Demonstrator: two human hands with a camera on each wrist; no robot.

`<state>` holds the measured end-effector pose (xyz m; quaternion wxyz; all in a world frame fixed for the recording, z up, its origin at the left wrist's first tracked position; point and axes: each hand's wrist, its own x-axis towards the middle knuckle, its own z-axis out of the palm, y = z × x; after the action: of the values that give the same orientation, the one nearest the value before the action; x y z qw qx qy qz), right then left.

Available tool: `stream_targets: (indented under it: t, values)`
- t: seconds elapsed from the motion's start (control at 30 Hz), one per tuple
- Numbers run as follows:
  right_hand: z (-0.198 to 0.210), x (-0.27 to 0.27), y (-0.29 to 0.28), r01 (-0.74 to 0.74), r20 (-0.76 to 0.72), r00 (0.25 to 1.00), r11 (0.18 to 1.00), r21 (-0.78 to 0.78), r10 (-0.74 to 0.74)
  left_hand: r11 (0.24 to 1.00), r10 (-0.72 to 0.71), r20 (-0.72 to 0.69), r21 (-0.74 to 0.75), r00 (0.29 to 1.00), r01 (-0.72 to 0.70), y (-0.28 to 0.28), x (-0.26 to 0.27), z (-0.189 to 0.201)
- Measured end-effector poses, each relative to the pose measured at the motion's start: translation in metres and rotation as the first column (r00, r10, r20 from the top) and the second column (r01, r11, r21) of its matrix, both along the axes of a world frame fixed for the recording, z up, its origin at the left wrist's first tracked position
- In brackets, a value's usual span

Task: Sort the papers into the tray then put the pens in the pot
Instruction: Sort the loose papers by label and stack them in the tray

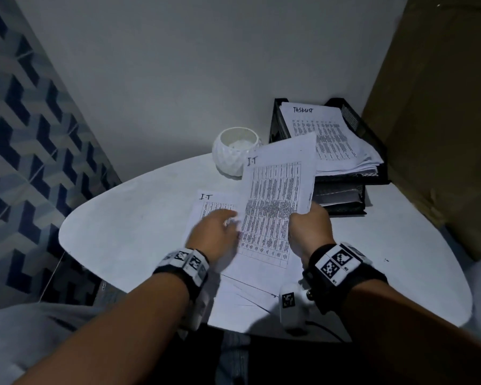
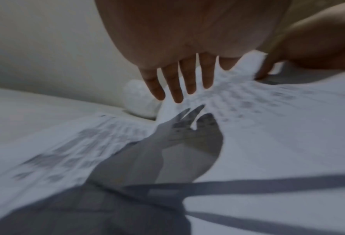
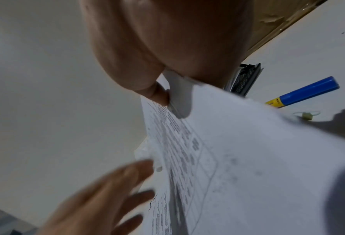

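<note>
My right hand [image 1: 308,222] pinches the edge of a printed sheet marked "I-T" [image 1: 278,195] and holds it tilted above the table; the thumb presses on its printed face [image 3: 161,95]. A second "I-T" sheet [image 1: 210,207] lies flat beneath. My left hand [image 1: 220,227] hovers over that flat sheet, empty, with its fingers [image 2: 187,82] straight and spread. The black mesh two-tier tray [image 1: 357,126] stands at the back right, its top tier stacked with "TASKLIST" papers [image 1: 325,134]. The white faceted pot [image 1: 235,154] stands left of the tray. A blue marker [image 3: 306,92] shows only in the right wrist view.
A tall cardboard box [image 1: 433,107] walls off the right side, close behind the tray. More white sheets [image 1: 242,298] lie near the table's front edge. The tray's lower tier holds papers [image 1: 339,194] too. The rounded white table [image 1: 100,226] ends at the left.
</note>
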<state>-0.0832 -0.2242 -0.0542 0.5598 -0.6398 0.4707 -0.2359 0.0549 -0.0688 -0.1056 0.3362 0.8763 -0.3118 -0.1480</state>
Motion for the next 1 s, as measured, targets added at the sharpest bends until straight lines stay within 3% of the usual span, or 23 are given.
stream_targets:
  t: [0.07, 0.1, 0.23, 0.3, 0.47, 0.6, 0.77, 1.0]
  values:
    - [-0.001, 0.001, 0.000, -0.003, -0.012, 1.000, 1.000, 0.004, 0.003, 0.956, 0.276, -0.011, 0.105, 0.961, -0.274, 0.019, 0.034, -0.019]
    - [0.000, 0.000, 0.000, -0.003, -0.017, 1.000, 1.000, -0.001, 0.003, 0.918, 0.351, -0.006, 0.197, 0.936, -0.343, 0.028, 0.047, -0.028]
    - [-0.002, 0.000, -0.002, -0.022, -0.043, 0.999, 0.999, -0.045, 0.020, 0.785, 0.412, 0.047, 0.488, 0.910, -0.381, 0.041, 0.057, -0.040]
    - [0.000, -0.001, -0.002, -0.037, -0.057, 0.998, 0.998, -0.043, 0.035, 0.798, 0.384, 0.053, 0.484, 0.922, -0.360, 0.033, 0.055, -0.047]
    - [0.001, -0.001, -0.002, -0.049, -0.077, 0.996, 0.998, -0.047, 0.045, 0.884, 0.365, -0.087, 0.345, 0.927, -0.315, 0.021, 0.061, -0.053]
    - [-0.001, -0.001, -0.004, -0.031, -0.063, 0.998, 0.999, -0.010, 0.030, 0.858, 0.371, -0.049, 0.401, 0.927, -0.322, 0.021, 0.065, -0.053]
    - [0.005, -0.007, -0.011, -0.057, -0.060, 0.997, 0.995, -0.083, 0.052, 0.775, 0.389, 0.034, 0.529, 0.921, -0.347, 0.020, 0.056, -0.044]
    - [0.002, -0.003, -0.011, -0.028, -0.030, 0.999, 0.996, -0.086, 0.025, 0.830, 0.373, 0.026, 0.438, 0.928, -0.346, 0.021, 0.050, -0.045]
